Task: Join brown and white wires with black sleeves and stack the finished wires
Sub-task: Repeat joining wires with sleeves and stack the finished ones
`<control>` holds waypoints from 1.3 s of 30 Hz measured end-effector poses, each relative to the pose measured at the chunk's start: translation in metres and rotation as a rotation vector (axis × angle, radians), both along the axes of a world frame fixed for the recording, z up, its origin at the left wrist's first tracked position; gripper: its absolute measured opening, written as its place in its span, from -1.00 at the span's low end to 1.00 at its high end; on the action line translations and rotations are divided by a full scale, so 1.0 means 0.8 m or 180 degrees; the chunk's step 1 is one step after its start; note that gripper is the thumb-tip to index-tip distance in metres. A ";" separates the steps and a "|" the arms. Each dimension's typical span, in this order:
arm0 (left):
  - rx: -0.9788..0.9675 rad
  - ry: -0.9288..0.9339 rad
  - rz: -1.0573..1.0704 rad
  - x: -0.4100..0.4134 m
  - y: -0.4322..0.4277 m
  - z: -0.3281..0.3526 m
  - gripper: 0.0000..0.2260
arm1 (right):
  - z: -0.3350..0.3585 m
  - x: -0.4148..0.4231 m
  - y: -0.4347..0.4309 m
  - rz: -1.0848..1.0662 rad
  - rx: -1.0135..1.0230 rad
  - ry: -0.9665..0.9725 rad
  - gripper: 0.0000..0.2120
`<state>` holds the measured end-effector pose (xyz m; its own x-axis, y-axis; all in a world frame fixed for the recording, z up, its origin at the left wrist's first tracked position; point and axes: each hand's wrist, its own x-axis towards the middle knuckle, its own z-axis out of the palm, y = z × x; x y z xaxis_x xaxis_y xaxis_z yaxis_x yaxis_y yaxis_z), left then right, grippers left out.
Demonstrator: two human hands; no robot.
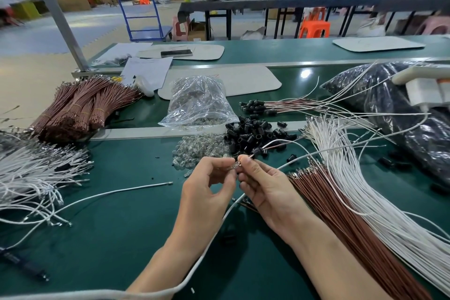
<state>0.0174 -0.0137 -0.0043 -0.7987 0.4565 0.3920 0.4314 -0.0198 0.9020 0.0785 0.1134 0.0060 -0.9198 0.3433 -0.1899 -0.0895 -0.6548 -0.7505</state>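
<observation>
At centre frame the left hand and right hand each pinch one wire pair bearing a black sleeve; a small finished stack lies above, while many brown wires and white wires lie unjoined at lower right.

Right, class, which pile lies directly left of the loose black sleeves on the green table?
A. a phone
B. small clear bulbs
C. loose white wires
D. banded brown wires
B: the heap of clear bulbs touches the left edge of the black sleeves; in front, the left hand pinches one bulb and the right hand the sleeved wires.
</observation>
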 end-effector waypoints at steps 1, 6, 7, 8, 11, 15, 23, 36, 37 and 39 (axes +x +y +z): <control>-0.0001 0.0006 0.0008 0.000 0.000 0.000 -0.82 | 0.000 0.000 -0.001 0.0002 0.0002 -0.0003 -0.82; -0.0079 0.0162 0.0065 -0.001 -0.001 -0.002 -0.81 | 0.001 0.000 -0.002 -0.0085 0.0012 -0.0016 -0.84; -0.0106 0.0222 0.0074 -0.002 -0.001 -0.003 -0.80 | 0.000 -0.001 -0.002 -0.0112 -0.0008 -0.0010 -0.84; -0.0129 0.0285 0.0083 -0.002 -0.001 -0.003 -0.80 | -0.001 -0.001 -0.002 -0.0136 -0.0029 -0.0007 -0.85; -0.0142 0.0369 0.0107 -0.004 -0.002 -0.005 -0.78 | -0.002 -0.002 -0.003 -0.0184 -0.0074 -0.0007 -0.85; -0.0084 0.0390 0.0103 -0.006 -0.002 -0.006 -0.77 | -0.001 -0.002 -0.003 -0.0168 -0.0126 -0.0006 -0.81; 0.0026 0.0321 0.0070 -0.007 0.000 -0.007 -0.75 | 0.002 0.001 -0.002 -0.0106 -0.0170 -0.0012 -0.85; 0.0090 0.0428 0.0015 -0.010 0.000 -0.011 -0.76 | 0.002 0.002 -0.002 -0.0067 -0.0128 -0.0034 -0.80; 0.0081 0.0447 0.0015 -0.011 0.000 -0.012 -0.76 | 0.002 0.002 -0.002 -0.0068 -0.0110 -0.0034 -0.80; 0.0049 0.0501 0.0019 -0.011 -0.001 -0.012 -0.76 | 0.000 0.001 -0.002 -0.0046 -0.0046 -0.0031 -0.82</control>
<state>0.0084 -0.0144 -0.0136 -0.7294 0.4450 0.5195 0.5676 -0.0300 0.8227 0.0796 0.1117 0.0061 -0.9129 0.3537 -0.2039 -0.0917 -0.6644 -0.7418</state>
